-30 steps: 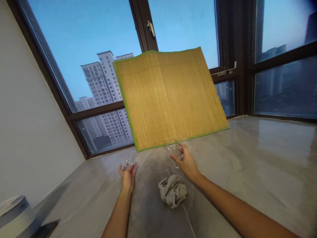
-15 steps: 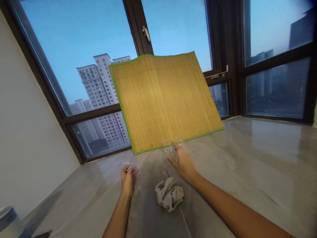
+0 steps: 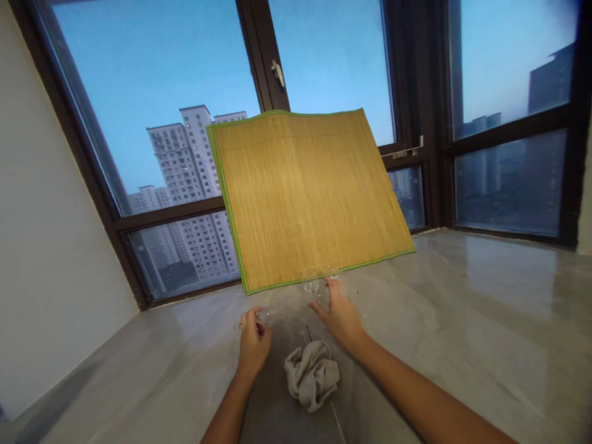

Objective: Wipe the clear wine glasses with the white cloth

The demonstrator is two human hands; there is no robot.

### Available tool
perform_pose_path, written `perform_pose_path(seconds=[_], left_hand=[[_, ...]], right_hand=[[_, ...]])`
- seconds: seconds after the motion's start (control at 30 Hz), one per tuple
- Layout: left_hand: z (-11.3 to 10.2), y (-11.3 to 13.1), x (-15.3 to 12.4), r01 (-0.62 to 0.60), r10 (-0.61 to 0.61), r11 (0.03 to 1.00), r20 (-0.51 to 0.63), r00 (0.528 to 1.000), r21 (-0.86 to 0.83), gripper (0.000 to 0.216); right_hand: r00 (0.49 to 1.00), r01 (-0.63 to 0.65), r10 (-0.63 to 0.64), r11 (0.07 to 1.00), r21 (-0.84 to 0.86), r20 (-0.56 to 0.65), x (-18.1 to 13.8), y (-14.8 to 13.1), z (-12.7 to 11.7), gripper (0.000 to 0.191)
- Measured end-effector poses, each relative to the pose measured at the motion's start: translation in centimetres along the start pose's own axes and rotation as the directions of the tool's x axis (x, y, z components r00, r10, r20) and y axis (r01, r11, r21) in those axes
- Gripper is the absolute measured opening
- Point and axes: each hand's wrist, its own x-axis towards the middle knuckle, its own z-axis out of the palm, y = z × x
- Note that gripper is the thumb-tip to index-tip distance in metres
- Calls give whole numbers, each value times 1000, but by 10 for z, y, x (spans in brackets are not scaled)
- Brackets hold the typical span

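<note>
From my headset view, I see two bare forearms coming up from the bottom edge of the frame. No sleeves cover either one as far down as I can see. My slim, bare left hand (image 3: 253,345) has no ring, watch or band that I can make out, and its wrist is plain. My bare right hand (image 3: 341,314) is equally unadorned, with no glove and a plain wrist. In the dim light the fingernails are too small to judge.

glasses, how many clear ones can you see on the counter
2 for certain: one small clear glass at the left hand, one glass by the right hand before the bamboo mat. Clear glass blurs here, so more may be hidden.
</note>
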Motion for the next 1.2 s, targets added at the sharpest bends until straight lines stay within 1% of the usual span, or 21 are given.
perform_pose_path(seconds=[0.17, 0.3, 0.5, 0.77, 0.97, 1.1, 1.2], left_hand=[[2, -2, 0, -20, 19, 999, 17, 1000, 41, 39], [2, -1, 1, -23, 22, 999, 20, 1000, 44, 38], [3, 0, 0, -5, 2, 999, 53, 999, 52, 40], [4, -4, 1, -11, 8, 998, 48, 999, 54, 42], [5, -6, 0, -5, 0, 998, 78, 997, 64, 40], [5, -7, 0, -7, 3, 998, 67, 998, 54, 41], [5, -8, 1, -10, 6, 999, 63, 998, 53, 41]], right_hand=[[998, 8, 0, 993, -119, 66, 1, -7, -4, 54], [997, -14, 25, 987, -158, 72, 2, -10, -7, 57], [991, -42, 56, 993, -114, 123, 2, -9, -6, 55], [990, -74, 84, 993, -86, 110, 2, -6, -4, 51], [990, -80, 83, 996, -29, 118, 1, -1, 0, 56], [992, -61, 62, 998, -9, 107, 0, 0, 3, 59], [992, -80, 80, 997, -9, 102, 0, 0, 4, 59]])
